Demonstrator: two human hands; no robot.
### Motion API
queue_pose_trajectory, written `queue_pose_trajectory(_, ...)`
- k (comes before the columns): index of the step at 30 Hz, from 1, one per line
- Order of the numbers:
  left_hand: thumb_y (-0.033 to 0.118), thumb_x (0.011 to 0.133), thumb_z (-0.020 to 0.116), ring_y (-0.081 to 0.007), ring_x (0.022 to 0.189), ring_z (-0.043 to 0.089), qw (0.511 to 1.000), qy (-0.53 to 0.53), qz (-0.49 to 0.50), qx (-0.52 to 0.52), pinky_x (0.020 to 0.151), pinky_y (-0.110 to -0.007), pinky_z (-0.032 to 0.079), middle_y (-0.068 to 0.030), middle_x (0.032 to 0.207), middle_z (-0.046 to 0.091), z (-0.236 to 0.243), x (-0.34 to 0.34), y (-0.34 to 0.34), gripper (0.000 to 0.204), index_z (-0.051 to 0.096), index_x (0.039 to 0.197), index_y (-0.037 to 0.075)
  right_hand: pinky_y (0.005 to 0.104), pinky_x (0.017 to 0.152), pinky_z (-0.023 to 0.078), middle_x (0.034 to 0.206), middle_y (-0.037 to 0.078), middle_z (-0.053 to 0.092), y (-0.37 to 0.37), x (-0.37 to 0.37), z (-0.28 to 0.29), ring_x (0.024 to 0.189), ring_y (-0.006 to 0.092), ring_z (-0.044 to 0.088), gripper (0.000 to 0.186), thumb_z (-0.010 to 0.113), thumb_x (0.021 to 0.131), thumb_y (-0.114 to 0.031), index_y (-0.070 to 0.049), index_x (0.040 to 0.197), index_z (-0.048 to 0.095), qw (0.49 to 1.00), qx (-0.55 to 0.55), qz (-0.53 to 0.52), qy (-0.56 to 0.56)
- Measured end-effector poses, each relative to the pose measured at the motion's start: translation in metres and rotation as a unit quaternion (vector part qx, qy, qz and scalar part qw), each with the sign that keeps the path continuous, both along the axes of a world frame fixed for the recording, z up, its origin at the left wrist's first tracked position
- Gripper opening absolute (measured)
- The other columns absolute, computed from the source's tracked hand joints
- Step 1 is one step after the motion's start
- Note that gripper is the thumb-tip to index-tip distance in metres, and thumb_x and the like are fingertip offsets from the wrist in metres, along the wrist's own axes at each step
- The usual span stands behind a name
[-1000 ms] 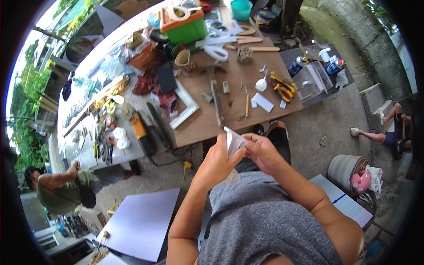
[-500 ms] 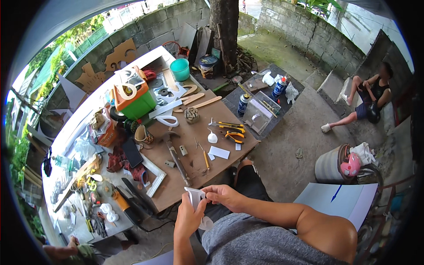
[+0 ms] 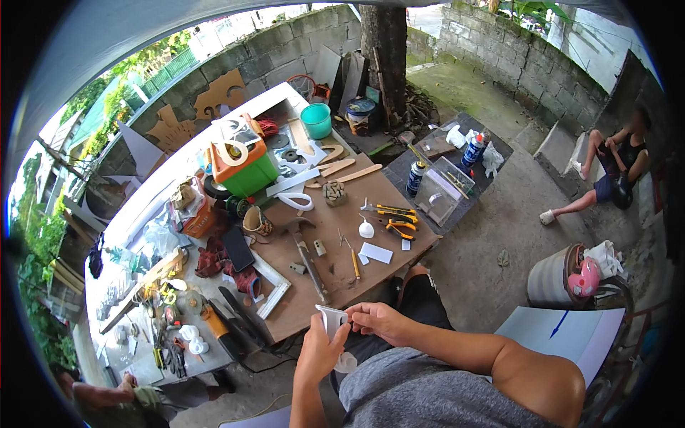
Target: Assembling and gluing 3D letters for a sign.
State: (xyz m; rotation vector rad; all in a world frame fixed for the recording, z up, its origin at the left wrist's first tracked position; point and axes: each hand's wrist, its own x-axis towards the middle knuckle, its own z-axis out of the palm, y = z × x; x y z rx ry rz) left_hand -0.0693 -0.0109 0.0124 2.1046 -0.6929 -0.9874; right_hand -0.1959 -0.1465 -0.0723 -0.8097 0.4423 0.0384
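My left hand (image 3: 320, 354) is closed around a small white flat-sided piece (image 3: 330, 319), held upright just off the table's near edge, in front of my body. The fingertips of my right hand (image 3: 382, 323) are pinched together at the right edge of that piece; what lies between them is too small to make out. Below my left hand shows a pale round thing (image 3: 346, 363), partly hidden. Nearest on the brown tabletop (image 3: 342, 289) lies a claw hammer (image 3: 309, 260). Right of it are a yellow pencil-like tool (image 3: 354, 265) and a white rectangular card (image 3: 376, 253).
Yellow-black pliers (image 3: 401, 228) and a white nozzle bottle (image 3: 366, 228) lie farther back. A green-orange box (image 3: 246, 171) and a teal bucket (image 3: 316, 121) stand behind. Spray cans (image 3: 416, 178) occupy a side table. One person sits at right; another is at lower left.
The whole view has shifted, so the table and my hands appear farther right and slightly lower. My hands keep nearly the same hold on the white piece.
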Motion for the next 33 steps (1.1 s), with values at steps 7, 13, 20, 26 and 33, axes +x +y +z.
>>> queue_pose_trajectory(7, 0.031, 0.092, 0.069, -0.0247, 0.068, 0.068, 0.999, 0.024, -0.016, 0.022, 0.062, -0.037, 0.053, -0.0201, 0.082, 0.067, 0.002, -0.004, -0.002, 0.050, 0.046, 0.110, -0.010, 0.0213, 0.082, 0.042, 0.103, -0.003, 0.062, 0.003, 0.003, 0.000, 0.092, 0.0038, 0.051, 0.039, 0.065, 0.097, -0.037, -0.007, 0.122, 0.061, 0.999, -0.032, 0.008, -0.002)
queue_pose_trajectory(13, 0.025, 0.094, 0.066, -0.0190, 0.063, 0.065, 1.000, 0.002, -0.021, 0.007, 0.057, -0.033, 0.051, -0.0140, 0.080, 0.067, -0.009, -0.004, 0.000, 0.039, 0.047, 0.107, -0.006, 0.0218, 0.084, 0.042, 0.103, -0.003, 0.062, 0.003, 0.002, -0.001, 0.094, 0.0045, 0.052, 0.040, 0.064, 0.097, -0.040, -0.007, 0.120, 0.061, 0.999, -0.045, 0.008, 0.002)
queue_pose_trajectory(20, 0.026, 0.094, 0.066, -0.0177, 0.063, 0.064, 1.000, 0.007, -0.012, -0.001, 0.056, -0.032, 0.051, -0.0126, 0.077, 0.065, -0.008, 0.004, 0.001, 0.041, 0.046, 0.109, -0.007, 0.0241, 0.086, 0.043, 0.110, -0.002, 0.062, 0.001, 0.001, -0.004, 0.097, 0.0065, 0.054, 0.050, 0.062, 0.097, -0.045, -0.007, 0.129, 0.058, 1.000, -0.011, 0.021, 0.012)
queue_pose_trajectory(26, 0.027, 0.094, 0.067, -0.0168, 0.062, 0.064, 1.000, 0.014, 0.005, 0.003, 0.055, -0.031, 0.050, -0.0125, 0.077, 0.064, -0.003, 0.007, 0.004, 0.043, 0.045, 0.111, -0.006, 0.0241, 0.086, 0.043, 0.112, 0.000, 0.061, 0.000, -0.001, 0.000, 0.096, 0.0077, 0.054, 0.049, 0.061, 0.098, -0.044, -0.007, 0.130, 0.058, 1.000, -0.013, 0.022, 0.016)
queue_pose_trajectory(33, 0.038, 0.094, 0.067, -0.0278, 0.071, 0.069, 1.000, 0.021, -0.005, 0.004, 0.062, -0.039, 0.053, -0.0229, 0.086, 0.067, -0.005, 0.008, 0.008, 0.053, 0.045, 0.110, -0.008, 0.0240, 0.085, 0.044, 0.110, 0.000, 0.063, 0.002, -0.001, -0.002, 0.096, 0.0081, 0.056, 0.045, 0.061, 0.099, -0.038, -0.005, 0.130, 0.057, 1.000, 0.002, 0.010, 0.009)
